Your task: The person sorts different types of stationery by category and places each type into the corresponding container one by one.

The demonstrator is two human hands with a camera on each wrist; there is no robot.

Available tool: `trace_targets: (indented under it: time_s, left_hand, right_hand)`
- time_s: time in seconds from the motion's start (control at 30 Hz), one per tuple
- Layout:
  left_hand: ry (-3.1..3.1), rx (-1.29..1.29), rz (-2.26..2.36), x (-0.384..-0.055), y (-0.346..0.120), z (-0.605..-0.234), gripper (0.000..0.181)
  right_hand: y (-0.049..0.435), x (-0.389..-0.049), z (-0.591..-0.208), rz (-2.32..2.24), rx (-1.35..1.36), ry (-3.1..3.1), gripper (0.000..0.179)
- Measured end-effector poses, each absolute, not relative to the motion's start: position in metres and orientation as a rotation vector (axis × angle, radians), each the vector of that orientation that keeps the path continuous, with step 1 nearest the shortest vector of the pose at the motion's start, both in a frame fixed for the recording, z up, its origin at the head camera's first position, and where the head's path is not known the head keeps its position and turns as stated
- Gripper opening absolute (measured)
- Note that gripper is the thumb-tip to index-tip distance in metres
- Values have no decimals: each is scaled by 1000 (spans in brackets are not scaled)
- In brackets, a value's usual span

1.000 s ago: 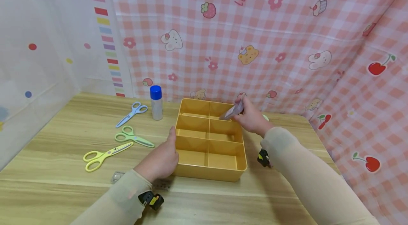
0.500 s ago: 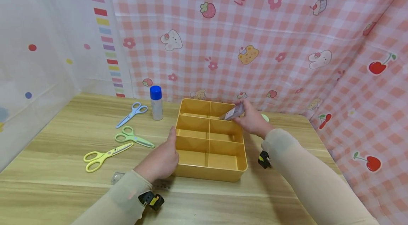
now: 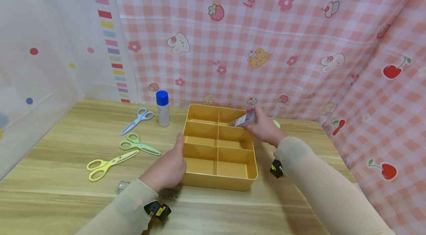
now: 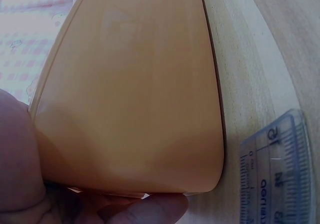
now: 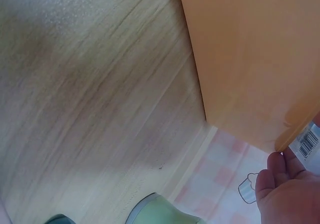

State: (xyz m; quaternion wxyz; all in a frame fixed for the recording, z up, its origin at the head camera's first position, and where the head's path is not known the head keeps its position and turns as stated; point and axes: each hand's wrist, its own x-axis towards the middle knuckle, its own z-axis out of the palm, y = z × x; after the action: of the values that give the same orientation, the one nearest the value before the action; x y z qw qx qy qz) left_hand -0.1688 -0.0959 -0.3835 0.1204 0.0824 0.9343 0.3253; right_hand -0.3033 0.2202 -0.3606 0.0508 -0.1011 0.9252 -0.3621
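A yellow-orange box (image 3: 217, 181) with several compartments stands on the wooden table. My left hand (image 3: 168, 168) rests against its left wall, with an extended finger along the wall in the head view; its other fingers are mostly hidden there. At the back right compartment, my right hand (image 3: 263, 126) holds a clear plastic pack (image 3: 244, 119) by its right end. The pack tilts down into that compartment and bears a white label, with a barcode (image 5: 308, 145) in the right wrist view. A transparent ruler (image 4: 272, 179) lies beside the box's near left corner.
Blue scissors (image 3: 137, 121), green scissors (image 3: 139, 145) and yellow scissors (image 3: 111, 164) lie left of the box. A blue-capped bottle (image 3: 163, 111) stands behind them. A pale green object (image 5: 162, 211) sits at the right rear. Patterned cloth (image 3: 226, 35) hangs behind the table.
The right hand has lowered slightly and turned the pack, so its label faces up more. The left hand and box have stayed in place.
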Motion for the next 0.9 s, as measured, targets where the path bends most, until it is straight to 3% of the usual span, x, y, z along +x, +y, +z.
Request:
trace_targets:
  time_s: [0.9]
  left_hand:
    - [2722, 247, 979, -170, -96, -385, 81]
  right_hand:
    - [219, -304, -366, -1054, -374, 2799, 57]
